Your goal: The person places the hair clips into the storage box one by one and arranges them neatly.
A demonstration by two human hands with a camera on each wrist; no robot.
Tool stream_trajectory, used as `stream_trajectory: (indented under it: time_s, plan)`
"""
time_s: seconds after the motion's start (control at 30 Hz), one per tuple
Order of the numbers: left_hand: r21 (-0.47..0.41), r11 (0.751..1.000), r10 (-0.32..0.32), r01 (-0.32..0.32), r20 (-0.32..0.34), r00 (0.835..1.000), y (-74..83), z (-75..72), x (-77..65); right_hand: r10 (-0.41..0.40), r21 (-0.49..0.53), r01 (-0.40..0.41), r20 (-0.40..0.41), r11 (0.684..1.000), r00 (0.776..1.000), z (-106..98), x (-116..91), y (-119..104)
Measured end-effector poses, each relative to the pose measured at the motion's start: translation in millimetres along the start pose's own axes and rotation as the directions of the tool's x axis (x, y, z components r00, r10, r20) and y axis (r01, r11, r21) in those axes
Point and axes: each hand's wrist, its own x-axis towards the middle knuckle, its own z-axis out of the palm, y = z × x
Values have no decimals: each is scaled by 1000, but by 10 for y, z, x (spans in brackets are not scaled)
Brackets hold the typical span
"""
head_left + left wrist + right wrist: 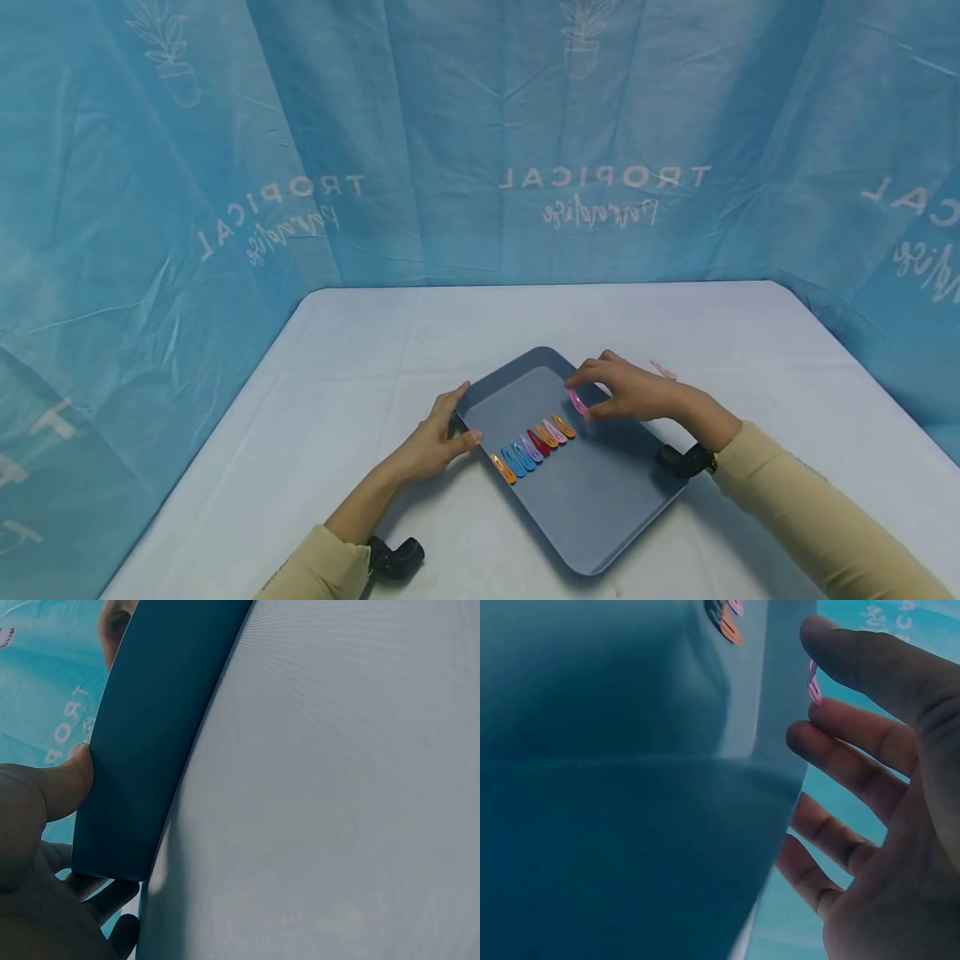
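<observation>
A grey-blue tray [592, 500] lies at a slant on the white table. My left hand [431, 442] grips its left corner, thumb on the rim; in the left wrist view its fingers [112, 900] bend round the tray's end wall. Over the tray's far right side, my right hand [633, 390] pinches a bright pink snap hair clip [577, 402] between thumb and fingertips. The same hair clip [814, 684] shows between thumb and forefinger in the right wrist view. Inside the tray runs a slanting row of several snap clips [534, 444] in orange, blue, purple, red and pink.
Another pink clip [663, 370] lies on the white table [375, 350] beyond the right wrist. Blue printed curtains [465, 125] hang behind the table and along its sides. Each wrist carries a black camera [396, 558].
</observation>
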Motion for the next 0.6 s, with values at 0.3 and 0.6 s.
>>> stream_trajectory:
  time_s: [0.3,0.6]
  plan:
    - [-11,1000,-16,16,-2,1000,9,-7,-7,1,-24,0,47,1000,999,67,61,15]
    - [-15,1000,-9,9,13,1000,5,-17,-9,-15,-35,17,73,999,997,140,100,15]
